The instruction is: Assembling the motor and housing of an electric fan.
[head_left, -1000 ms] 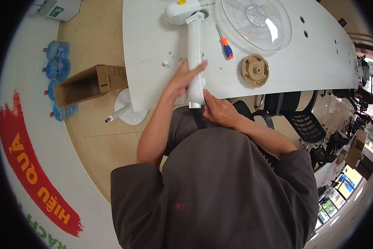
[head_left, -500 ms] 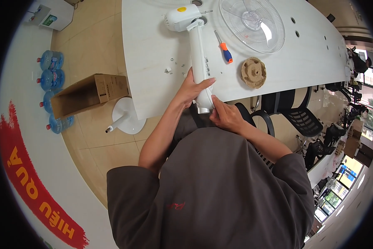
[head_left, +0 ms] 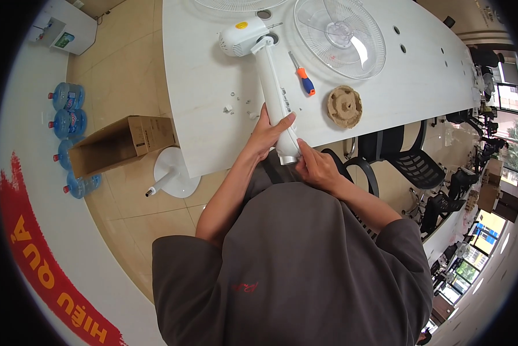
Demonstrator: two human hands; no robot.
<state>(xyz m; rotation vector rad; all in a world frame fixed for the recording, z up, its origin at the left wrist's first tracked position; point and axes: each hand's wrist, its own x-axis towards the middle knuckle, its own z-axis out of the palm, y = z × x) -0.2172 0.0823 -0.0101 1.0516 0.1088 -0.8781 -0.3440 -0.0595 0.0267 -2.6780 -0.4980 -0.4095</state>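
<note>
A white fan body with its motor head lies on the table, its long column pointing toward me and its lower end past the near edge. My left hand is wrapped round the column, thumb across the top. Against the right side of the lower end, the curled fingers of my right hand grip the body; whether they also pinch something small is hidden. Right of the column are an orange and blue screwdriver and a round brown moulded-pulp piece. Small white parts lie scattered on the left.
A fan guard with clear blades rests at the far right of the white table, another guard at its far edge. On the floor at left stand a white round base, an open cardboard box and water bottles. Chairs are at right.
The whole view has shifted a little, so the table and fan appear slightly lower and further left. Both hands keep their places on the fan body.
</note>
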